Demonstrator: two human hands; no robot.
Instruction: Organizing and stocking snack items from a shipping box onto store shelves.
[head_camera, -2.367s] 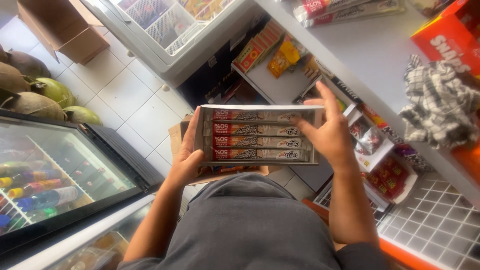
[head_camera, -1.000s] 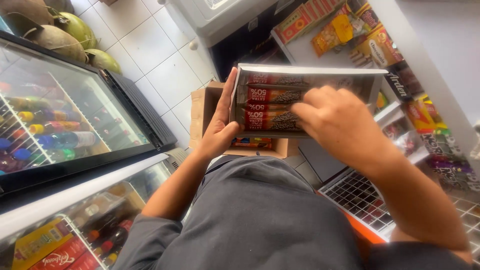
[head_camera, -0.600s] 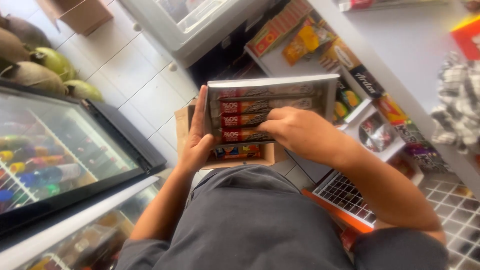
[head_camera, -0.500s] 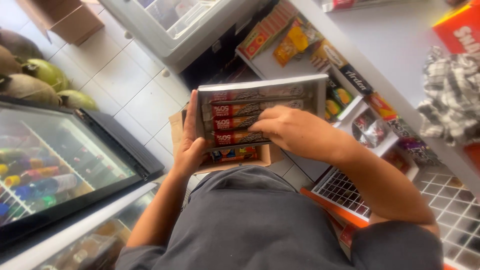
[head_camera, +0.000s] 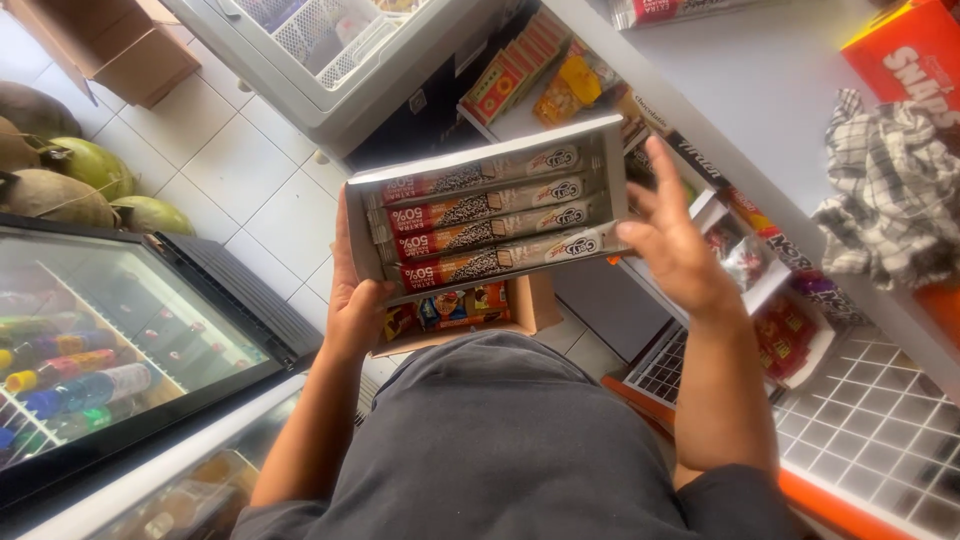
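White floor tiles lie below us. Our left hand (head_camera: 355, 305) clamps the grey cardboard tray (head_camera: 487, 212) of red-and-silver snack bars (head_camera: 480, 208) (right hand (head_camera: 675, 245) open at its end edge); tilted, bars could spill.

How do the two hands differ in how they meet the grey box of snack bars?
The left hand grips the grey box at its end, thumb up its side; the right hand is open, fingers spread, against the opposite end. Left wraps from beneath; right only touches the edge. Both are bare.
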